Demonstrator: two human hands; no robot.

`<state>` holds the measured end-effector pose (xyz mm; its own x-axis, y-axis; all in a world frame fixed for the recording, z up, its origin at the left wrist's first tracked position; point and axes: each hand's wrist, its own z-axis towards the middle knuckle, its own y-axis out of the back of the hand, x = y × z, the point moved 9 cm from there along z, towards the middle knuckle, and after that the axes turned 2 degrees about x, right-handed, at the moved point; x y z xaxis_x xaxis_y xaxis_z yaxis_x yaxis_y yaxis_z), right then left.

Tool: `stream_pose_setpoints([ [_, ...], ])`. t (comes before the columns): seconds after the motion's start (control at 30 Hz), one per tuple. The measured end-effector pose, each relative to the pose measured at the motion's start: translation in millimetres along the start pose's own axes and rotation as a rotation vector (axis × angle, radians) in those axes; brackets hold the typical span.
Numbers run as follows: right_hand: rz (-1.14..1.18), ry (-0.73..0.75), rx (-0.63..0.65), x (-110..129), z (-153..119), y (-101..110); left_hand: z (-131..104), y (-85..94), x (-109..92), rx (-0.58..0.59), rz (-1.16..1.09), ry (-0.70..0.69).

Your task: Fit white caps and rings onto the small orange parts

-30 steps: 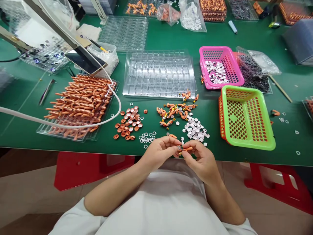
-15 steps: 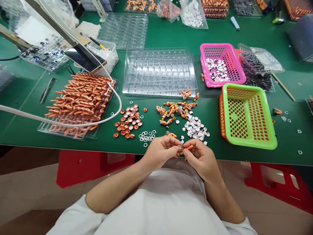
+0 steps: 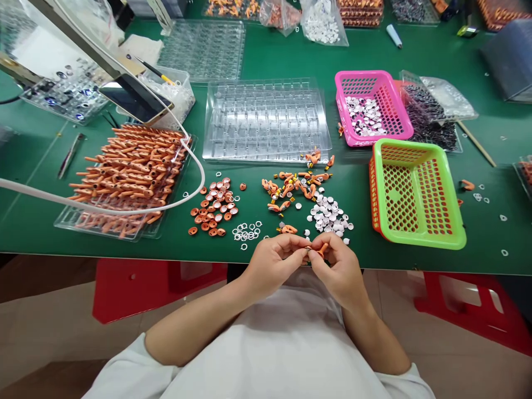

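My left hand and my right hand meet at the table's front edge, thumbs and fingertips pinched. Between them is a small orange plastic part, its stem showing by my right fingers. My left fingertips close on its other end, where a small dark and silvery bit shows; the fingers mostly hide it. Just beyond lie another orange part, a heap of white round caps and a cluster of orange parts with yellow bits. To the left are orange cups and clear rings.
A green basket and a pink basket of white caps stand right. Clear trays lie behind. At left, stacked orange parts sit under a white cable and a phone. Red stools stand below.
The orange part between my hands has turned, its stem now pointing more upward. My hands stay together in nearly the same place. The whole view has shifted slightly.
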<state>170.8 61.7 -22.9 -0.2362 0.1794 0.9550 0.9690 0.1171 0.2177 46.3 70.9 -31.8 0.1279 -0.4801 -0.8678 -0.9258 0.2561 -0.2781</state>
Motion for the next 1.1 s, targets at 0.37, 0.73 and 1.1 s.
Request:
stream_pose_setpoints([
  [0.37,0.146,0.033,0.022,-2.8,2.9,-7.9,-6.9,1.5,-9.0,-0.013,0.109,-0.149],
  [0.73,0.191,0.095,0.091,3.1,5.8,-14.5,-8.4,4.1,-8.6,0.015,0.035,-0.074],
  [1.1,0.172,0.233,0.246,15.4,-5.3,2.1,-0.2,13.5,-21.5,-0.022,0.101,-0.081],
])
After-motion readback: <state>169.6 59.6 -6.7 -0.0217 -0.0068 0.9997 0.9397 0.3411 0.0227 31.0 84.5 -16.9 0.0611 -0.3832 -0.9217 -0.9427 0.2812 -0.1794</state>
